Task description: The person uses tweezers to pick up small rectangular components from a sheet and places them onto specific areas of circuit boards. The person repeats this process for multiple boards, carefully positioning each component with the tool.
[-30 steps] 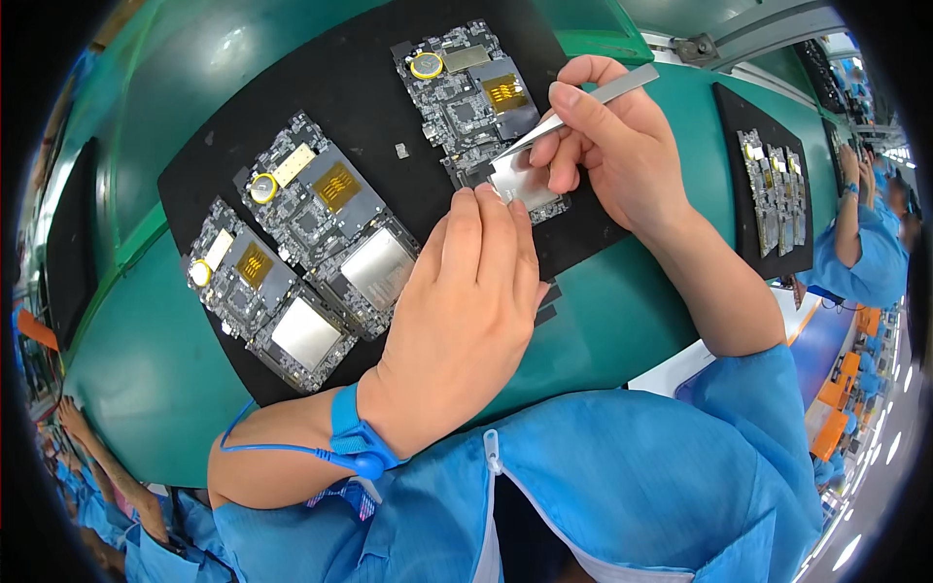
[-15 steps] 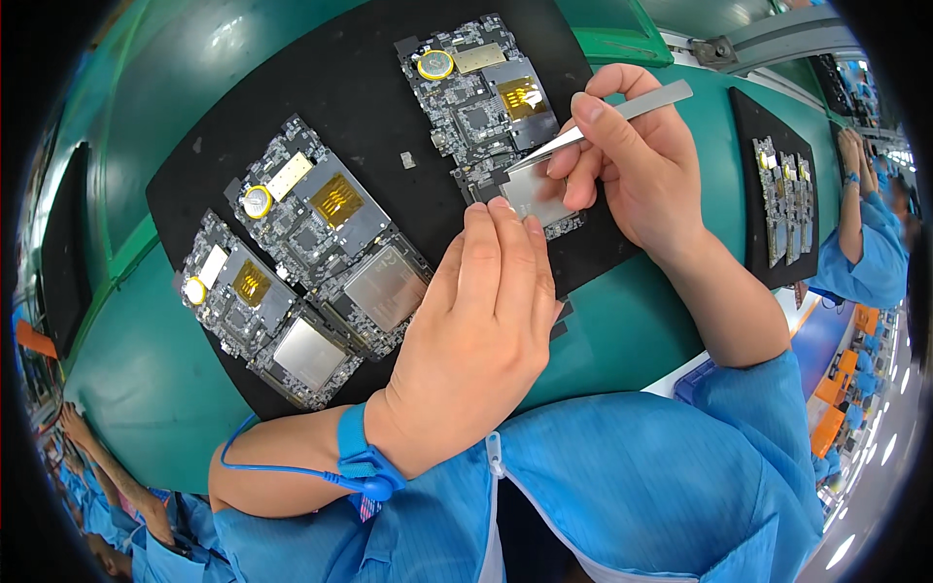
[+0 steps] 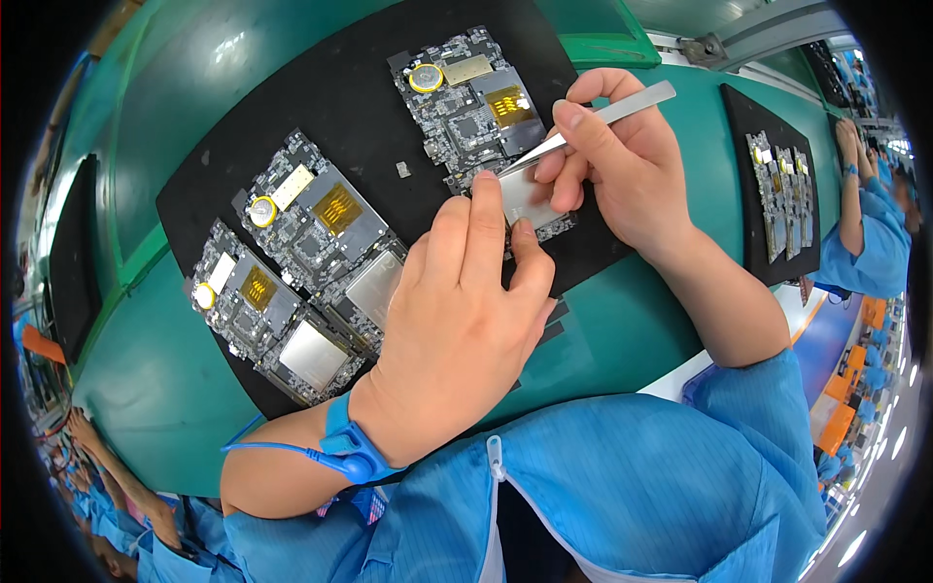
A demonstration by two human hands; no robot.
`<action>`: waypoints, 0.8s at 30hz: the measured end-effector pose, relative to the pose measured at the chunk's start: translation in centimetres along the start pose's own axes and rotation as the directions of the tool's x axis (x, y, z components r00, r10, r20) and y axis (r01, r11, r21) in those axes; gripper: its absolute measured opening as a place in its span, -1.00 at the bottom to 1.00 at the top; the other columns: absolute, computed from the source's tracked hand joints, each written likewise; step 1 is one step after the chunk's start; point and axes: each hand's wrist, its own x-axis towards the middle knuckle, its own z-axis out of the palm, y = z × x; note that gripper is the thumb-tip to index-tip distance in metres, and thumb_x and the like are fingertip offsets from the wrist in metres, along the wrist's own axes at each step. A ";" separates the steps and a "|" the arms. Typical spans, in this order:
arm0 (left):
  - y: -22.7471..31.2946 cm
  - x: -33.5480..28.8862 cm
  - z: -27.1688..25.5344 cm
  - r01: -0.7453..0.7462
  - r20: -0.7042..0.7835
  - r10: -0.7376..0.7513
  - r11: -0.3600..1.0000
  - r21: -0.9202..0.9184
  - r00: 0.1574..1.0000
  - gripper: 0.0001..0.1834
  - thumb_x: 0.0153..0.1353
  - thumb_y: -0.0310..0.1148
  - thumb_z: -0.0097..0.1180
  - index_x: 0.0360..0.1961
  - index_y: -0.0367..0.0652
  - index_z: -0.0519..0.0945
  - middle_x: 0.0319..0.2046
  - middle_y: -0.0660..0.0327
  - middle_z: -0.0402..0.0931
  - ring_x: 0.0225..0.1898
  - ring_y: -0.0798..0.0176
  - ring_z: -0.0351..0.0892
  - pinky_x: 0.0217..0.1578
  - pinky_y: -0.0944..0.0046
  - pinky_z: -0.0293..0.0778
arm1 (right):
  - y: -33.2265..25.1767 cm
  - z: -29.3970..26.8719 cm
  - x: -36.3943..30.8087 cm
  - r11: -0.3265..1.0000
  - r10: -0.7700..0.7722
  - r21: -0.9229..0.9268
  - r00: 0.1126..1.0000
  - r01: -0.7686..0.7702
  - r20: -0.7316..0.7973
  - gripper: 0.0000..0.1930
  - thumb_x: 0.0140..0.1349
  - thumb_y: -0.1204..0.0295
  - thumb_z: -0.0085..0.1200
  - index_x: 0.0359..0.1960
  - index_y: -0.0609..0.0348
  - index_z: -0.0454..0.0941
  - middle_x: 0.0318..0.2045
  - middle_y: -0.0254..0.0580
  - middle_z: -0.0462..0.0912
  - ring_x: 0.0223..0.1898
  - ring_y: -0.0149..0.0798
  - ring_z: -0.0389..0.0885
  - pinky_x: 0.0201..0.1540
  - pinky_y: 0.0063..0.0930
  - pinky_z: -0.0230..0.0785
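Note:
Silver tweezers (image 3: 632, 104) are pinched in my right hand (image 3: 637, 160), their fine tips slanting down-left onto a circuit board (image 3: 475, 127). That board carries a yellow-rimmed coin cell, an amber tape patch and a silver metal plate (image 3: 530, 202). Over its near-left edge lies my left hand (image 3: 457, 301), holding nothing. Its index fingertip rests beside the tweezer tips, and its thumb, apart from the index, touches the plate. What lies under these fingertips is hidden. My left wrist wears a blue strap with a cord.
Two similar circuit boards (image 3: 321, 228) lie at the left on the black mat (image 3: 364, 83). A small silvery piece (image 3: 402, 169) sits mid-mat. Several boards rest on another black mat (image 3: 743, 121) at the right. Other people in blue sit at both sides.
My left index finger has moved up to the tweezer tips, and the thumb has spread away from it. The right hand with the tweezers appears slightly left in the view.

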 end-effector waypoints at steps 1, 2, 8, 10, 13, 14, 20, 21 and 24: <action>-0.1 0.0 -0.1 0.001 0.006 -0.001 1.000 0.002 1.000 -0.43 -0.19 -0.35 0.37 -0.10 -0.34 0.50 0.08 -0.28 0.24 0.01 -0.19 0.32 0.01 0.02 0.35 | -0.1 0.2 -0.1 1.000 -0.008 -0.026 1.000 0.008 -0.001 -0.77 0.32 0.42 -0.05 -0.12 0.29 0.24 -0.58 -0.18 0.56 -0.68 -0.49 0.53 -0.65 -0.73 0.30; -0.1 0.1 -0.5 -0.003 0.026 0.003 1.000 -0.006 1.000 -0.43 -0.20 -0.35 0.37 -0.11 -0.33 0.50 0.08 -0.28 0.24 0.01 -0.18 0.33 0.01 0.02 0.35 | -0.4 0.4 -0.3 0.998 -0.016 -0.053 1.000 0.016 -0.001 -0.77 0.32 0.44 -0.05 -0.12 0.29 0.23 -0.57 -0.20 0.55 -0.67 -0.51 0.53 -0.64 -0.74 0.31; -0.1 0.3 -1.1 -0.033 0.051 0.032 0.999 0.009 0.998 -0.42 -0.20 -0.32 0.36 -0.11 -0.35 0.50 0.06 -0.26 0.28 0.00 -0.13 0.35 0.01 0.07 0.36 | 1.2 0.4 -1.3 0.724 -0.599 -0.317 0.786 0.613 0.155 -0.81 0.27 0.60 -0.06 -0.15 0.34 0.21 -0.48 -0.24 0.50 -0.56 -0.56 0.52 -0.55 -0.73 0.35; -0.1 -0.2 -0.3 -0.046 0.018 0.045 0.997 0.060 0.999 -0.41 -0.15 -0.29 0.33 -0.08 -0.39 0.49 0.05 -0.25 0.30 0.03 -0.12 0.34 0.03 0.09 0.37 | 1.0 0.5 -1.4 0.733 -0.614 -0.254 0.775 0.631 0.152 -0.82 0.27 0.63 -0.08 -0.17 0.33 0.20 -0.46 -0.23 0.50 -0.53 -0.54 0.51 -0.52 -0.71 0.37; 1.0 -1.4 0.5 -0.037 0.050 0.026 0.970 0.239 0.998 -0.41 -0.03 -0.26 0.23 -0.02 -0.46 0.46 0.04 -0.25 0.32 0.09 -0.16 0.32 0.06 0.12 0.37 | 1.5 0.5 -1.5 0.801 -0.537 -0.180 0.818 0.571 0.207 -0.81 0.27 0.62 -0.05 -0.18 0.33 0.19 -0.45 -0.22 0.49 -0.52 -0.54 0.50 -0.50 -0.71 0.38; 1.2 -1.6 0.5 -0.048 0.072 0.029 0.959 0.280 0.997 -0.42 0.05 -0.24 0.16 0.01 -0.49 0.44 0.04 -0.24 0.32 0.12 -0.18 0.30 0.07 0.11 0.37 | 1.6 0.6 -1.4 0.792 -0.541 -0.194 0.813 0.578 0.215 -0.80 0.27 0.62 -0.04 -0.18 0.33 0.20 -0.45 -0.22 0.49 -0.52 -0.54 0.50 -0.50 -0.71 0.38; 0.9 -1.6 0.5 -0.089 0.076 0.070 0.952 0.292 0.995 -0.43 0.07 -0.23 0.15 0.00 -0.50 0.45 0.02 -0.25 0.34 0.11 -0.19 0.32 0.05 0.12 0.39 | 1.9 1.2 -1.5 0.793 -0.524 -0.251 0.832 0.555 0.183 -0.81 0.26 0.61 -0.02 -0.18 0.33 0.22 -0.45 -0.24 0.49 -0.51 -0.54 0.50 -0.50 -0.69 0.39; 0.8 -1.6 0.5 -0.104 0.087 0.081 0.946 0.308 0.993 -0.43 0.08 -0.23 0.14 0.00 -0.51 0.45 0.02 -0.25 0.34 0.11 -0.19 0.32 0.05 0.12 0.39 | 1.9 1.2 -1.5 0.784 -0.532 -0.261 0.826 0.564 0.186 -0.81 0.26 0.61 -0.02 -0.19 0.33 0.22 -0.46 -0.24 0.49 -0.51 -0.54 0.50 -0.50 -0.69 0.39; 0.8 -1.5 0.3 -0.132 0.106 0.101 0.930 0.343 0.989 -0.43 0.08 -0.23 0.14 -0.01 -0.51 0.45 0.01 -0.25 0.36 0.10 -0.20 0.33 0.05 0.12 0.39 | 1.8 1.0 -1.6 0.743 -0.554 -0.317 0.807 0.589 0.204 -0.83 0.27 0.61 -0.03 -0.20 0.33 0.23 -0.45 -0.24 0.50 -0.51 -0.53 0.51 -0.51 -0.69 0.38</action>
